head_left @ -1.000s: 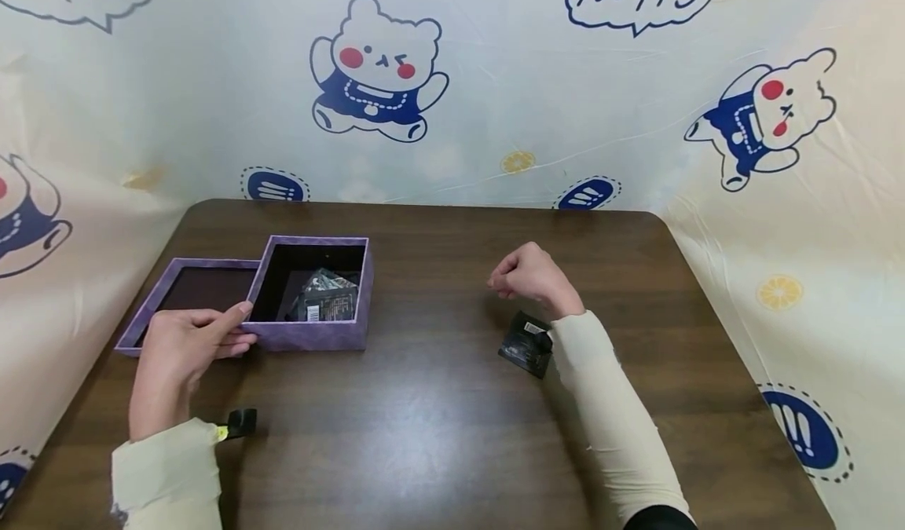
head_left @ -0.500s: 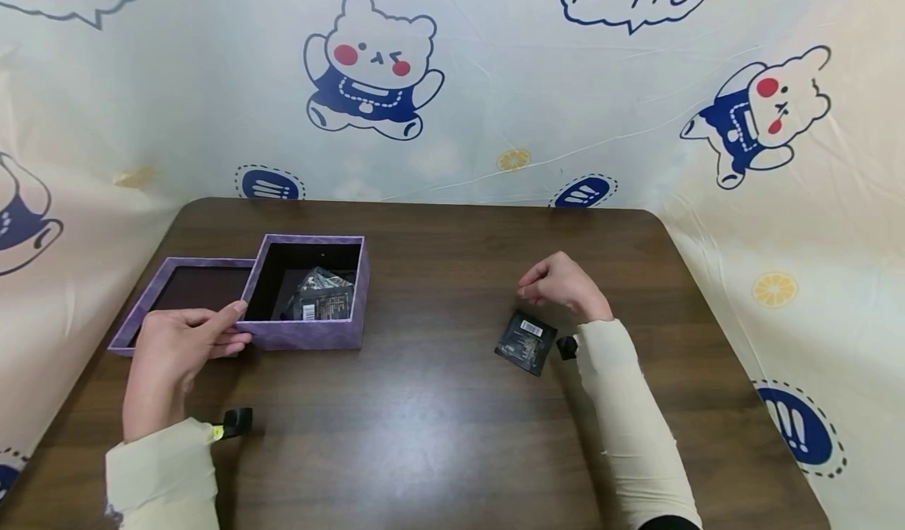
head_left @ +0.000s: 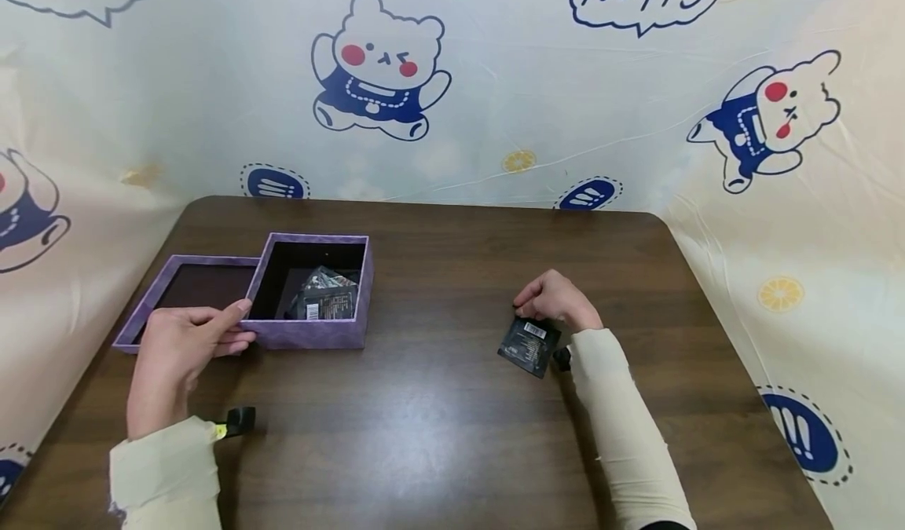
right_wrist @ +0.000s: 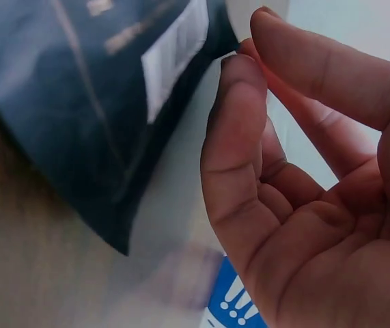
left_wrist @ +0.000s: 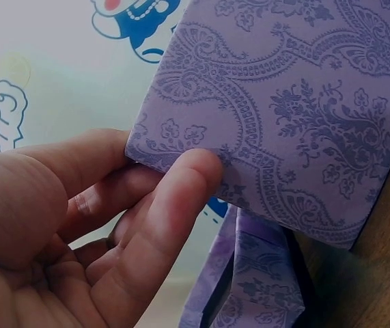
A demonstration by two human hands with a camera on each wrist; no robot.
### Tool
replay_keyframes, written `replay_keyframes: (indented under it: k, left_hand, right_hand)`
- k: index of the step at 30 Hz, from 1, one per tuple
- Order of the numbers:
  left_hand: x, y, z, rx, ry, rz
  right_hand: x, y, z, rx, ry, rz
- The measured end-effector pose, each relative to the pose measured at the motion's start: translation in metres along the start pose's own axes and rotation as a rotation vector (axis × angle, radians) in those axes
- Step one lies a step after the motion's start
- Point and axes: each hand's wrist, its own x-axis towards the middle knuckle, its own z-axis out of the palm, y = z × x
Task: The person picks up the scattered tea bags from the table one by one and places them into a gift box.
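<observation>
A purple patterned box stands at the left of the table with its top uncovered. Its near left corner is pinched by my left hand; in the left wrist view, fingers lie against the patterned wall. Several dark sachets lie inside the box. At the right, my right hand pinches the upper corner of a black sachet with a white barcode label. The right wrist view shows the sachet hanging from the fingertips, slightly blurred.
A shallow purple lid with a dark inside lies left of the box, partly behind the left hand. Brown wooden table stretches between the hands. A printed cloth hangs behind and at both sides.
My right hand has first moved right, then down to the sachet, and now pinches its upper corner. The left hand and the box have stayed in place.
</observation>
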Motion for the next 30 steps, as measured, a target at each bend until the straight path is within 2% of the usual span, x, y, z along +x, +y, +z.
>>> replay_keyframes:
  k: [6, 13, 25, 30]
  left_hand:
    - [0.000, 0.000, 0.000, 0.005, -0.003, 0.000]
    - [0.000, 0.000, 0.000, 0.002, 0.001, 0.019]
    - [-0.001, 0.000, 0.001, -0.032, 0.007, -0.001]
    - [-0.001, 0.000, 0.001, 0.005, 0.015, 0.010]
  right_hand:
    - [0.001, 0.002, 0.004, -0.059, 0.035, -0.003]
    - [0.000, 0.004, -0.001, -0.083, -0.001, -0.020]
    - [-0.001, 0.003, -0.014, 0.034, -0.053, 0.011]
    - [-0.001, 0.000, -0.019, 0.085, -0.048, -0.013]
